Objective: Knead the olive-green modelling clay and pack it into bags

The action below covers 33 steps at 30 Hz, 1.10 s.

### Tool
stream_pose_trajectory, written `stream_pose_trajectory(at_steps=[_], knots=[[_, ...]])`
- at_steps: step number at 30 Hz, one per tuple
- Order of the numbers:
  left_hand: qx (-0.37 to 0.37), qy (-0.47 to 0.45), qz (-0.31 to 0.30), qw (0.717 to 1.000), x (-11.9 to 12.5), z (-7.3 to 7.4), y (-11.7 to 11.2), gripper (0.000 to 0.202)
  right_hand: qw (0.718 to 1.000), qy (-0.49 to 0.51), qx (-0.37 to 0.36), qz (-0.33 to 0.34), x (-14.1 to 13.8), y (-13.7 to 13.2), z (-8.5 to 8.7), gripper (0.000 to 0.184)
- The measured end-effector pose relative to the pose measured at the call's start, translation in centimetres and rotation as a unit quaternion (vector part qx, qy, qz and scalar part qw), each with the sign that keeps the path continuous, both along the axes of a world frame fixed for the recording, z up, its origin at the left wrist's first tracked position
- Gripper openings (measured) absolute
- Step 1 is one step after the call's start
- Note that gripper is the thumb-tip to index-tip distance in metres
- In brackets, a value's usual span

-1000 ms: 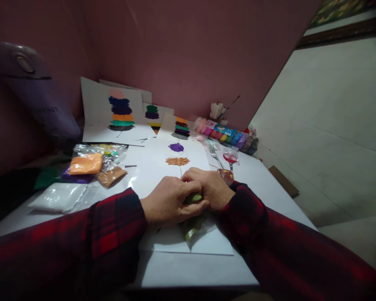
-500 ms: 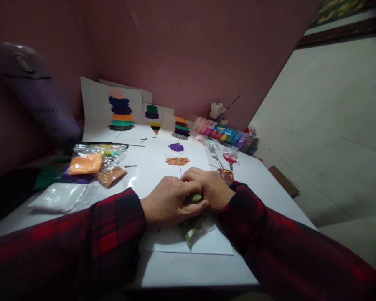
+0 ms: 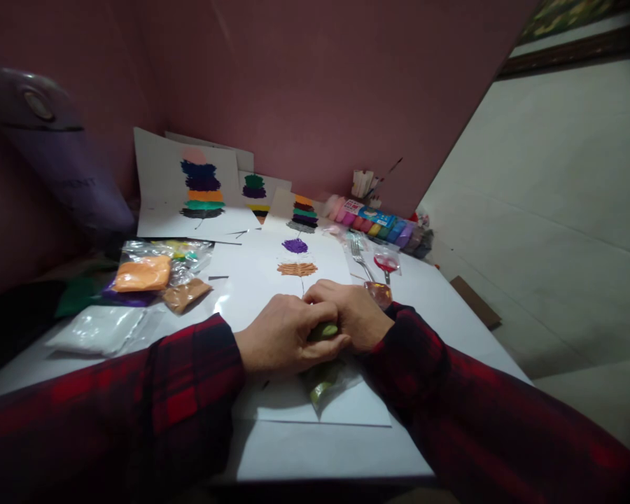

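Note:
My left hand (image 3: 283,339) and my right hand (image 3: 354,315) are closed together over a lump of green clay (image 3: 324,330) just above a white sheet (image 3: 273,402). The clay's clear plastic bag (image 3: 328,381) hangs from under the hands and rests on the sheet. Ahead of my fingers, the same sheet carries an orange clay patch (image 3: 297,269) and a purple clay patch (image 3: 295,246) on a thin drawn stem. Both sleeves are red and black plaid.
Bags of orange clay (image 3: 141,273), brown clay (image 3: 186,294) and white clay (image 3: 97,329) lie at the left. A fork (image 3: 360,257), red scissors (image 3: 386,264) and a row of clay tubs (image 3: 381,224) sit at the right. Finished striped sheets (image 3: 199,189) lean against the pink wall.

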<state>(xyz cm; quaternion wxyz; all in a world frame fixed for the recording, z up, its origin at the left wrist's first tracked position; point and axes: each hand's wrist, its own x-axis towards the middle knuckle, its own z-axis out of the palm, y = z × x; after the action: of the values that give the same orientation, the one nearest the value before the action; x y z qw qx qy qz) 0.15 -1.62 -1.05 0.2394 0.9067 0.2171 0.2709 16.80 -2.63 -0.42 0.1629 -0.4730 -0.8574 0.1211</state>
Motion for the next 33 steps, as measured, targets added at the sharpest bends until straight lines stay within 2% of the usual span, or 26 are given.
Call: stream_pose_trajectory(at_steps=[33], knots=[[0.001,-0.001,-0.004,1.000,-0.01,0.00,0.02,0.020,1.000,-0.003,-0.001,-0.001,-0.08,-0.04,0.07,0.009]])
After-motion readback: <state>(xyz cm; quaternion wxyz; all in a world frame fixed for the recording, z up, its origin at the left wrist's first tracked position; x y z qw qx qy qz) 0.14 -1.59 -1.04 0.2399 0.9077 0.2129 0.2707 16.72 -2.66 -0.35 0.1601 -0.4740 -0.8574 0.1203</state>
